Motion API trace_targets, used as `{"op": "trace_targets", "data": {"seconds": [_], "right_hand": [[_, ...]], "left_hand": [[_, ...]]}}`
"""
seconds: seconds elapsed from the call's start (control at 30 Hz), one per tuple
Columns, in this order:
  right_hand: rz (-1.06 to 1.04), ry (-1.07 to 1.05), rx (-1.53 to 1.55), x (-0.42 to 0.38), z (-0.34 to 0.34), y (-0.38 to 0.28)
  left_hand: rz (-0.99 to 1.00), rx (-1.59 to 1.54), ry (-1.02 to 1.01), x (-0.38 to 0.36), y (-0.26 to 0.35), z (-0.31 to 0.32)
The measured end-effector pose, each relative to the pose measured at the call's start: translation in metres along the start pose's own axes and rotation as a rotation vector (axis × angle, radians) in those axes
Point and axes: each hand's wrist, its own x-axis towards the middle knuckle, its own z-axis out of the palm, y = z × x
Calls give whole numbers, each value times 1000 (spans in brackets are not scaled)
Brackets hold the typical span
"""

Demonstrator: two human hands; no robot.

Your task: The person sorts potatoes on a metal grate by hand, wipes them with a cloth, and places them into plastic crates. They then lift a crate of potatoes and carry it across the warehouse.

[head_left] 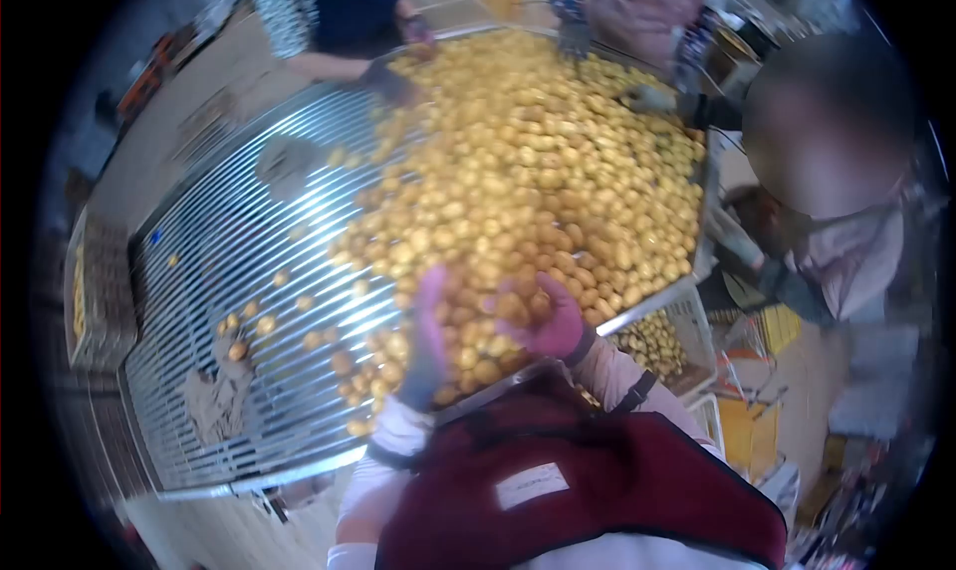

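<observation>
Round yellow produce [597, 172] heaped on slatted metal tabletop [239, 246], filling space ahead of and between gloved hands. Left hand [428, 321] spread, fingers extended forward, produce just beside palm; contact unclear. Right hand [548, 318] cupped around few pieces, fingers curled, more produce directly beyond.

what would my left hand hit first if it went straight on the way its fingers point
Most likely the round yellow produce just beyond the fingers of your left hand, though blur and the single view leave depth unclear.
</observation>
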Motion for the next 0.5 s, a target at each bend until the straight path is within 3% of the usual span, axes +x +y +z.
{"op": "trace_targets", "data": {"seconds": [0.03, 0.07, 0.13, 0.2, 0.23, 0.3, 0.33, 0.37, 0.4, 0.43, 0.5], "right_hand": [[-47, -4, -52, -17, -15, -10], [-175, 10, -220, -40, -33, -17], [-357, 333, -813, -102, -54, -29], [-514, 365, -339, -157, -43, -36], [-604, 363, -116, -185, -37, -40], [-715, 551, 185, -276, -83, -29], [-778, 622, 339, -308, -93, -30], [-854, 577, 370, -322, -84, -27], [-929, 526, 401, -332, -72, -26], [-1001, 469, 433, -344, -59, -24], [-1067, 394, 377, -325, -31, -37]], "left_hand": [[-113, -78, 28, 4, 1, -2], [-43, -119, 44, 5, -7, -16], [60, 4, 165, 1, -7, -49], [137, 321, 376, -5, 4, -78], [257, 360, 392, -13, -12, -106], [442, 709, 382, -29, -33, -180], [447, 772, 402, -31, -54, -217], [347, 700, 468, -35, -47, -224], [284, 888, 484, -44, -47, -231], [93, 498, 586, -38, -51, -244], [74, 672, 512, -37, -18, -179]]}}
